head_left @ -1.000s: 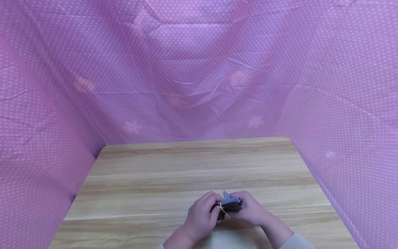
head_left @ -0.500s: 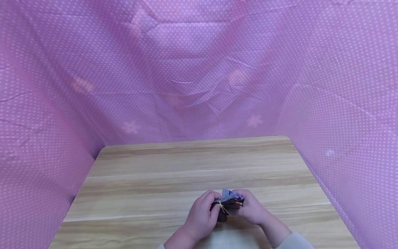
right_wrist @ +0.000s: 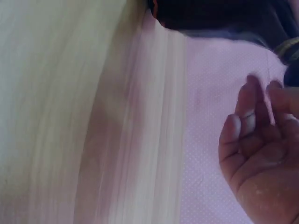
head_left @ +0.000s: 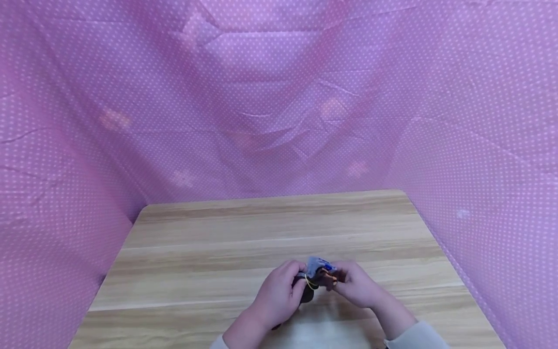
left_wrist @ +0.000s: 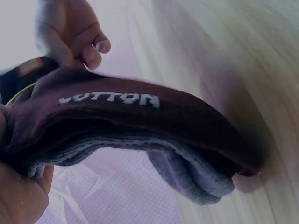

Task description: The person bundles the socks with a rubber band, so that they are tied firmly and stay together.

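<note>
A bundle of socks (head_left: 317, 269), dark and grey, is between my two hands over the near part of the table. My left hand (head_left: 279, 293) grips it around the middle, close to a thin yellow band (head_left: 310, 282). My right hand (head_left: 359, 287) is at the other end, thumb and fingers on the cuffs. In the left wrist view a maroon sock (left_wrist: 135, 121) lettered "COTTON" droops in front of grey ones (left_wrist: 187, 168). The right wrist view has my right palm (right_wrist: 261, 163), its lower fingers (right_wrist: 230, 130) loosely bent away from the fabric.
A light wood-grain table (head_left: 261, 228) with rounded far corners lies below the hands. Pink dotted cloth (head_left: 279, 97) hangs behind it and along both sides.
My right hand has shifted slightly and spread the cuffs, so more orange and blue show. Both hands and the bundle are slightly farther from me, and the bundle's dark lower end hangs more freely.
</note>
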A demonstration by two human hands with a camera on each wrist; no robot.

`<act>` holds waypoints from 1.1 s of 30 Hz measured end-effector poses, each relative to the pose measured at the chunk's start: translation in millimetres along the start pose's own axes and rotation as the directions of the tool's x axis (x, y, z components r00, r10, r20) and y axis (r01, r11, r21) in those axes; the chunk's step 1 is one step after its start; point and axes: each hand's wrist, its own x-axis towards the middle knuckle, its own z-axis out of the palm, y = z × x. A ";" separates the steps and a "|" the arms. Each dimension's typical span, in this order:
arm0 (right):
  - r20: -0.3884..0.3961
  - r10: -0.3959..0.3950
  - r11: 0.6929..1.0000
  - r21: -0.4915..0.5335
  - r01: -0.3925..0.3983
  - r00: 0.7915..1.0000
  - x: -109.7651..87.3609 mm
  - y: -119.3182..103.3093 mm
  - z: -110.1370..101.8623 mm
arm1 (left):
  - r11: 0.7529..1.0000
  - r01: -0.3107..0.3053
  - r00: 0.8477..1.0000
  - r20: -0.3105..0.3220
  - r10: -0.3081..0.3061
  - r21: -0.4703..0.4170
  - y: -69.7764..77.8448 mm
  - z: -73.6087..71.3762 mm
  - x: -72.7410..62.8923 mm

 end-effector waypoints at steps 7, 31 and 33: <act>0.094 0.285 0.915 0.268 -0.300 0.954 -4.2 -18.8 0.3 | 0.985 -0.087 0.991 -0.085 0.100 0.148 -2.5 0.4 -0.6; -0.051 0.397 0.913 -0.087 -0.400 0.917 -11.6 4.5 -9.6 | 0.937 0.078 0.888 0.403 -0.221 0.340 -45.1 36.9 -25.1; -0.108 0.401 0.883 -0.220 -0.415 0.910 -14.2 9.2 -6.5 | 0.920 0.060 0.852 0.460 -0.250 0.387 -44.7 40.1 -26.6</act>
